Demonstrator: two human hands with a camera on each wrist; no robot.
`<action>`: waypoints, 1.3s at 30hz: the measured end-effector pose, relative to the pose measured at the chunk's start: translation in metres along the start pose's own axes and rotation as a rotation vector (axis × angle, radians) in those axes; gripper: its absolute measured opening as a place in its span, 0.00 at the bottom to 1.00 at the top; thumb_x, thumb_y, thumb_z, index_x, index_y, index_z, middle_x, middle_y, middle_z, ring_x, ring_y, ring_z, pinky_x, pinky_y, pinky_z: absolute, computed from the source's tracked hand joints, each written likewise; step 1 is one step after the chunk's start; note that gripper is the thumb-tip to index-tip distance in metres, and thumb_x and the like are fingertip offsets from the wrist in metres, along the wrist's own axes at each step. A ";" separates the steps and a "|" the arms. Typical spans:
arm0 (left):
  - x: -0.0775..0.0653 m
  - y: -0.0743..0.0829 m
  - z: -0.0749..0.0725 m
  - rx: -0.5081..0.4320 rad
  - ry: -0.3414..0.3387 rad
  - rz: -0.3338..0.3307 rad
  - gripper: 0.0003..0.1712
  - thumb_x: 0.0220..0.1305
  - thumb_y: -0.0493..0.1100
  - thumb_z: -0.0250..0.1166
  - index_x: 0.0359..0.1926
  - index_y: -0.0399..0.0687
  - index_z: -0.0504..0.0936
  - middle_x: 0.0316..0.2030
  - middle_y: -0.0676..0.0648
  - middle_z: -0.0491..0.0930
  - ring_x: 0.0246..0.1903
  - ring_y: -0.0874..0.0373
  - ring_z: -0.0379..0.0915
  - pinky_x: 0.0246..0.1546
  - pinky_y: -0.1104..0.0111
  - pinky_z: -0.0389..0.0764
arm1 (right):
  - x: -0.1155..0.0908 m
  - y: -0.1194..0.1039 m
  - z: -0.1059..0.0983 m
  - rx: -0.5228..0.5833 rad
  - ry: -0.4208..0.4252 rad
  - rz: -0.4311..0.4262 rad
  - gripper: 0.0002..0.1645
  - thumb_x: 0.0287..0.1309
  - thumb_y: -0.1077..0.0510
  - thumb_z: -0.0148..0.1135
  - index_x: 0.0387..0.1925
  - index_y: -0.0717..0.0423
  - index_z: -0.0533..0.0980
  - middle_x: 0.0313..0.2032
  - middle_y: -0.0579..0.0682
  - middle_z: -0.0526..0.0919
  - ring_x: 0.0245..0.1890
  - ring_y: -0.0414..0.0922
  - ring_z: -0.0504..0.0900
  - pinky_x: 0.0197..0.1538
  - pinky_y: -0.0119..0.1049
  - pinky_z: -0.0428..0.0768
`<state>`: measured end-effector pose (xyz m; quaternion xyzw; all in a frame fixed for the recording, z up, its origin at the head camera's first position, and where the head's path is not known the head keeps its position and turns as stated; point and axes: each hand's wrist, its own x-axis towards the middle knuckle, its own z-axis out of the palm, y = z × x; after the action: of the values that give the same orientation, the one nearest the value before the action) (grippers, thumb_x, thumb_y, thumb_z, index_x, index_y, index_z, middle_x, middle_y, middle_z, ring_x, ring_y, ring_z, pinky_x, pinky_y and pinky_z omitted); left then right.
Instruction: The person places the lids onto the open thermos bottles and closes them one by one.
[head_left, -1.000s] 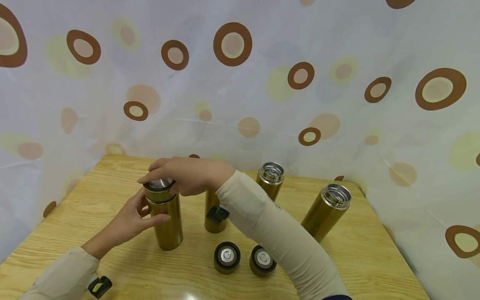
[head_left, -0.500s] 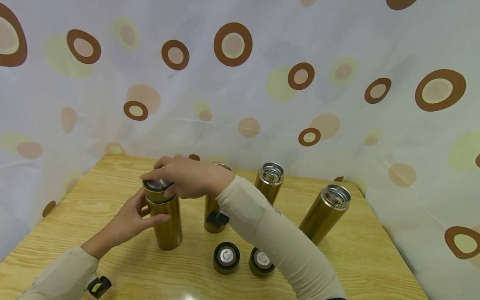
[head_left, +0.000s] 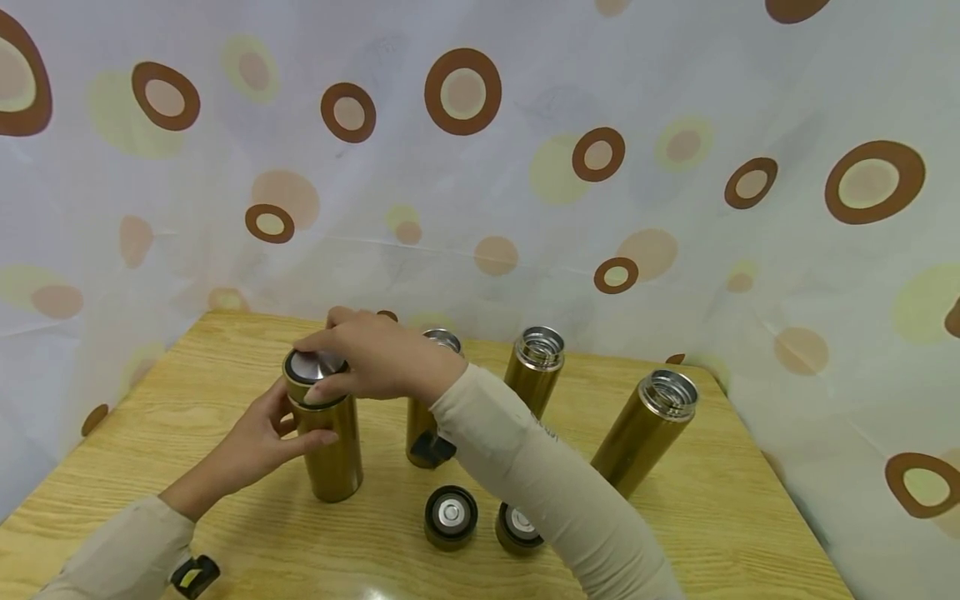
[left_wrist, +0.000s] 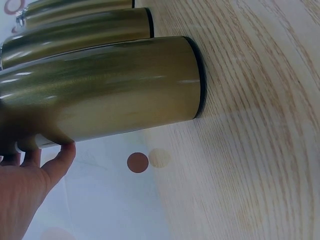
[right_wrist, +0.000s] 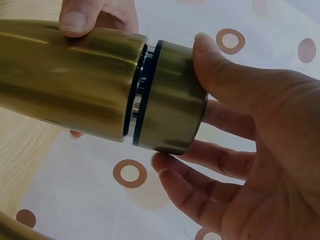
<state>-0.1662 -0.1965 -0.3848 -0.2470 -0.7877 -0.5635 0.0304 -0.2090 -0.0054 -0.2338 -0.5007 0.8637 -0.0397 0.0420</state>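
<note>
On the left of the table stands an upright gold thermos bottle [head_left: 335,462]. My left hand [head_left: 255,443] grips its body from the left, thumb across the front. From above and the right, my right hand [head_left: 386,354] holds the bottle's lid [head_left: 298,388], a gold cap with a silver top and black rim. In the right wrist view, thumb and fingertips [right_wrist: 205,44] lie on the sides of the lid, and a narrow gap with the steel neck [right_wrist: 136,107] shows between lid and body. The left wrist view shows the bottle's black base resting on the wood.
Behind my right arm stand three uncapped gold bottles: one near the middle [head_left: 420,421], one farther back [head_left: 531,383] and one at right [head_left: 637,442]. Two lids lie upside down in front, one [head_left: 450,517] whole in view, the other [head_left: 517,529] partly behind my sleeve. A patterned curtain [head_left: 480,183] hangs behind the table [head_left: 750,533].
My right hand's fingers have drawn back to the right over the lid, and the thumb has moved leftward along its front. More of the silver top shows. My left hand keeps its grip.
</note>
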 end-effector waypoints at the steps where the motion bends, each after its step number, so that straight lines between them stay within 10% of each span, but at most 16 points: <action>1: 0.000 0.000 0.000 0.000 0.002 -0.001 0.49 0.63 0.33 0.64 0.75 0.59 0.46 0.68 0.44 0.57 0.58 0.75 0.62 0.53 0.31 0.64 | 0.000 0.000 0.001 0.001 0.015 0.004 0.35 0.59 0.40 0.62 0.66 0.46 0.69 0.42 0.45 0.73 0.36 0.37 0.73 0.37 0.25 0.71; 11: -0.001 -0.001 0.000 0.011 0.002 0.006 0.49 0.63 0.33 0.64 0.75 0.59 0.46 0.68 0.45 0.57 0.59 0.75 0.62 0.54 0.36 0.68 | 0.003 -0.001 0.015 0.049 0.160 0.097 0.35 0.53 0.31 0.63 0.53 0.50 0.76 0.37 0.43 0.72 0.32 0.36 0.73 0.32 0.24 0.71; 20: -0.002 -0.001 -0.001 0.027 0.018 0.020 0.39 0.61 0.32 0.65 0.70 0.48 0.58 0.61 0.60 0.63 0.56 0.72 0.66 0.53 0.62 0.75 | 0.004 -0.008 0.025 -0.012 0.271 0.199 0.31 0.51 0.27 0.60 0.34 0.49 0.70 0.31 0.42 0.68 0.25 0.37 0.71 0.24 0.22 0.70; 29: -0.002 0.002 0.001 0.040 0.017 -0.041 0.38 0.62 0.37 0.66 0.69 0.47 0.57 0.59 0.57 0.66 0.55 0.73 0.65 0.55 0.40 0.70 | 0.008 -0.030 0.036 -0.233 0.354 0.415 0.38 0.51 0.20 0.51 0.30 0.51 0.71 0.27 0.44 0.69 0.17 0.37 0.67 0.12 0.24 0.63; 39: 0.000 0.004 0.001 0.042 0.003 -0.041 0.36 0.64 0.38 0.65 0.69 0.46 0.58 0.58 0.58 0.68 0.55 0.73 0.66 0.55 0.41 0.70 | 0.009 -0.034 0.040 -0.381 0.426 0.434 0.38 0.52 0.19 0.47 0.22 0.50 0.68 0.22 0.43 0.66 0.13 0.36 0.63 0.11 0.23 0.59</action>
<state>-0.1641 -0.1949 -0.3822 -0.2293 -0.8043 -0.5476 0.0255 -0.1792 -0.0309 -0.2699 -0.2851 0.9311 0.0283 -0.2257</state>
